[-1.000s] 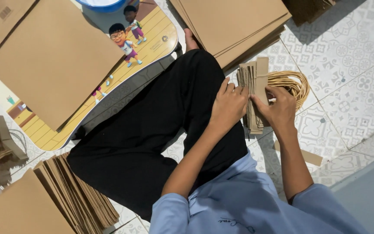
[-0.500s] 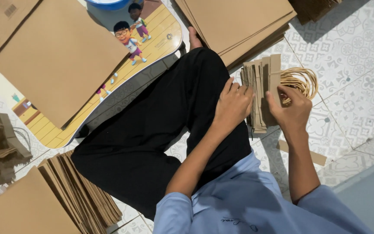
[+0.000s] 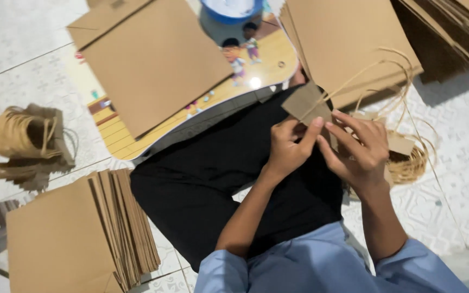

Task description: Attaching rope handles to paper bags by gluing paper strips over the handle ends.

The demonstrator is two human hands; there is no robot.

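Above my black-trousered leg [image 3: 229, 179], my left hand [image 3: 289, 146] and my right hand [image 3: 356, 149] both pinch a small brown cardboard strip [image 3: 306, 103]. A loop of tan twine handle [image 3: 378, 73] hangs from that strip and arcs up to the right. Just right of my right hand lies a pile of more strips with twine handles [image 3: 411, 157] on the tiled floor. A flat brown paper bag [image 3: 153, 65] lies on a low cartoon-printed table beyond my knee.
A stack of flat brown bags [image 3: 71, 239] lies at the lower left. Another handle bundle [image 3: 20, 141] sits at the left edge. More bag stacks [image 3: 354, 38] lie at the top right, and a blue bowl [image 3: 232, 10] stands at the top.
Both hands have lifted one cardboard strip with its twine handle off the pile at the right and brought it over my leg. The view has shifted.
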